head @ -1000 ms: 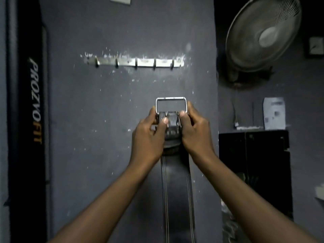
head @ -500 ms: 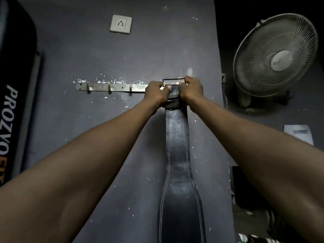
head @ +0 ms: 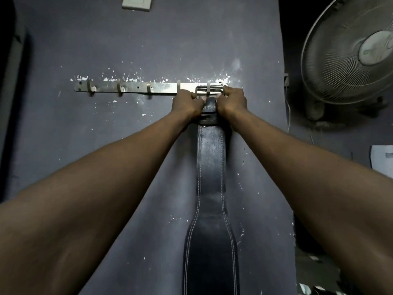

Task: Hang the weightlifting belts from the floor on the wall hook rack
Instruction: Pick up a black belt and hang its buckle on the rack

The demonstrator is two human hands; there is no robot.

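Nearest the camera, the wide padded back of the black stitched leather weightlifting belt (head: 210, 241) hangs straight down between the two forearms, flat against the dark grey wall (head: 106, 167); its lower end runs out of the bottom of the view, so how far it reaches cannot be told.

Further up, the belt narrows to its strap end, and there both hands close on it. The left hand (head: 187, 105) and the right hand (head: 231, 103) each pinch a side of the rectangular silver metal buckle (head: 209, 90), fingers curled, with the strap between them.

Directly above the knuckles, the buckle frame sits at the rightmost hook (head: 208, 88) of the long steel wall hook rack (head: 131, 88). The hook's prong appears to cross in front of the frame, but whether the frame is fully seated behind it is hard to make out: the fingers cover the buckle's sides and the metal glares.

The likely failure is releasing too soon. If the frame only rests on the hook's tip, the heavy belt would pull it off and drop. The chipped paint around the rack hints at strain at its mounting, though its screws are not clearly seen.

To the left of the hands, four hooks stand empty. Well to the right of the hands, a round caged wall fan (head: 348, 52) is partly cut off.
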